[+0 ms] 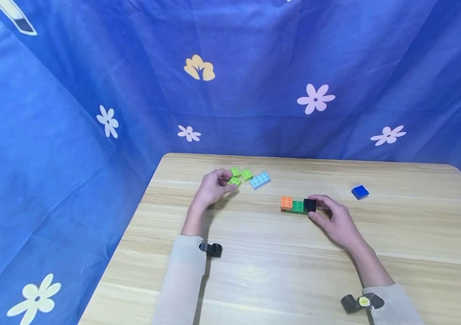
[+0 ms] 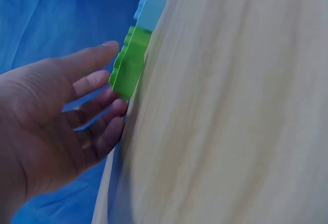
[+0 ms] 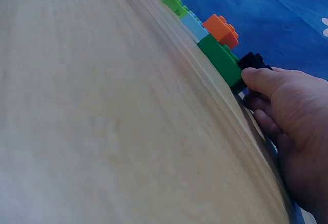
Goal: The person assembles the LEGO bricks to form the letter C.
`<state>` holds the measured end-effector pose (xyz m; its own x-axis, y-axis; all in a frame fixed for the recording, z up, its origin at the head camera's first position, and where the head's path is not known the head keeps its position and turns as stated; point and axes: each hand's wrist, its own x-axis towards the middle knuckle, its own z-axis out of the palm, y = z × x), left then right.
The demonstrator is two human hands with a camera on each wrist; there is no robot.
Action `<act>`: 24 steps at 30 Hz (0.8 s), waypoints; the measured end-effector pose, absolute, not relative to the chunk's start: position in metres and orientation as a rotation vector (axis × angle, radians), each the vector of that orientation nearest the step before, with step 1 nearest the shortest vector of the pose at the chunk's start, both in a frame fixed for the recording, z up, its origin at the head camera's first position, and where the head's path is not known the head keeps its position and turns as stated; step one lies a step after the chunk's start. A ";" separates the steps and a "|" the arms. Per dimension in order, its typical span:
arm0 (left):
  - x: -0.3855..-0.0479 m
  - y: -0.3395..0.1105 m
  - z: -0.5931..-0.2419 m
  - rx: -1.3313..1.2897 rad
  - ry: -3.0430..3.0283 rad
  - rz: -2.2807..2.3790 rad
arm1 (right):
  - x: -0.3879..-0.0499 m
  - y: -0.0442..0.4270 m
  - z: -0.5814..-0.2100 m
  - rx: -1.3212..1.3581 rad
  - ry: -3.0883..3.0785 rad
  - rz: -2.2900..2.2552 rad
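Pinching black brick [image 1: 309, 205]; wrist label [image 1: 364, 301] unreadable

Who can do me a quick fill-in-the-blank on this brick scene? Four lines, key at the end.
1. The right hand holds the end brick, coloured ____.
2. The dark green brick carries two smaller bricks, the raised one farther from the right hand being ____.
3. The left hand is at the light green bricks, which number ____.
4. Next to them lies a larger brick, coloured light ____.

Missing words: black; orange; three; blue.
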<state>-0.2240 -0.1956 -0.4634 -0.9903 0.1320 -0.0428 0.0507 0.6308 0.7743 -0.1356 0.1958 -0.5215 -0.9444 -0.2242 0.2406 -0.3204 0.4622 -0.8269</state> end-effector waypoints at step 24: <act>-0.222 -0.179 -0.450 0.387 2.733 1.368 | -0.135 0.195 -0.519 0.471 -2.607 1.517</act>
